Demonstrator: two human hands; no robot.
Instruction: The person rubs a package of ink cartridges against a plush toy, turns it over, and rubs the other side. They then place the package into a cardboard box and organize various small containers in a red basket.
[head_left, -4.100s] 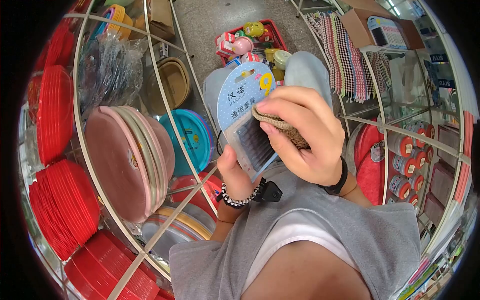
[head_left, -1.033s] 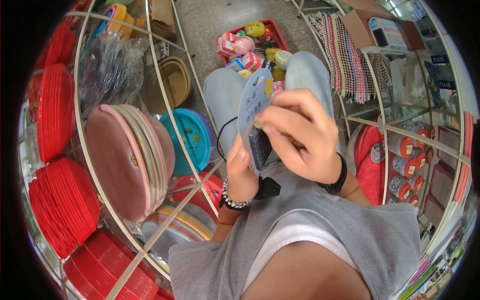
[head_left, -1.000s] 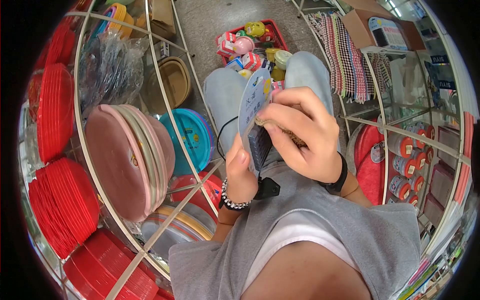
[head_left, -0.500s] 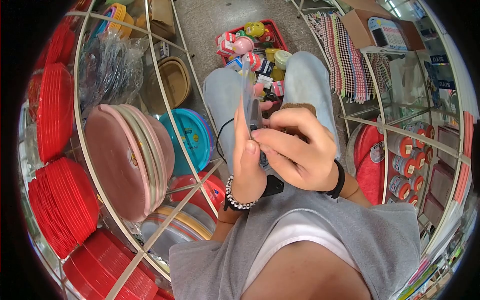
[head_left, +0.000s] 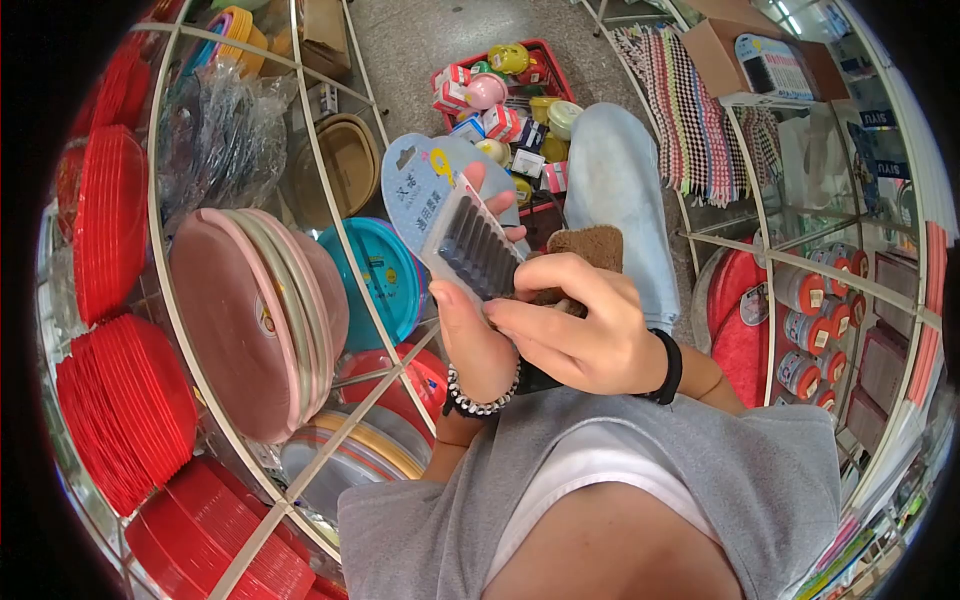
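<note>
Head view shows my left hand (head_left: 478, 340) gripping a blue carded pack (head_left: 450, 215) of dark ribbed pieces, held up over my lap. My right hand (head_left: 580, 325) clutches a brown cloth (head_left: 588, 247) and touches the pack's lower edge. Red plates (head_left: 125, 400) stack on the wire rack beside me.

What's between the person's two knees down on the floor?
In the head view, a red basket full of small colourful packages sits on the floor between the left knee and right knee.
</note>
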